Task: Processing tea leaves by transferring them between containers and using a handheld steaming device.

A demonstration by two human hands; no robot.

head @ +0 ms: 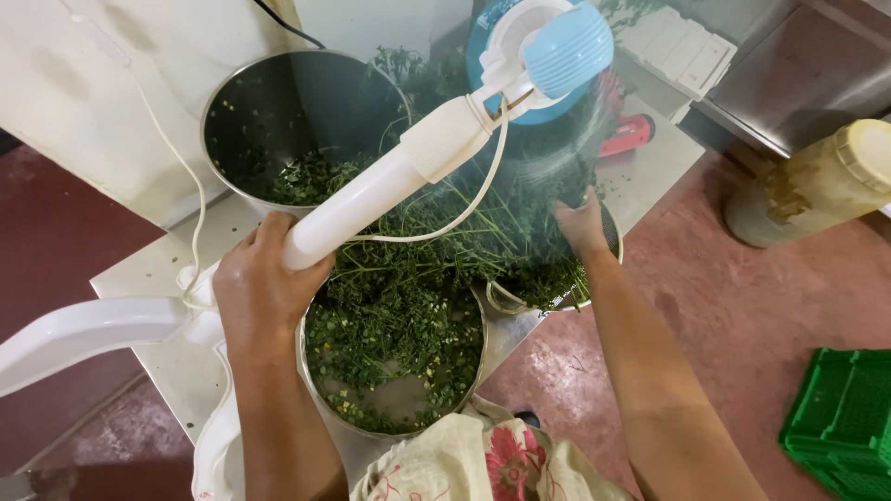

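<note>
Work surface: a pale slab [176, 371] is lying low over the red floor, carrying the pots close together so everything is sitting within arm's reach.
Back pot: a deep steel pot [278, 93] is standing at the far left, nearly empty, with chopped greens clinging to its wall and bottom.
Near bowl: a round steel bowl [320, 390] is sitting just before the person's lap, holding picked green leaves.
Herb pile: leafy stems [445, 223] are lying heaped between the bowl and a second bowl's rim [608, 241] at the right.
White tool: a white plastic tube with a light blue ribbed head [399, 176] is slanting up over the pile, its cord looping beneath.
Left hand: the left hand [260, 288] is closing fully round the tube's lower end, seemingly to steady it.
Right hand: the right hand [583, 223] is lying spread, fingers in the stems, gripping nothing that I can make out.
Containers: a yellowish lidded jar [817, 186] is lying tilted on the floor at right; a green crate [840, 422] is sitting in the lower right corner.
</note>
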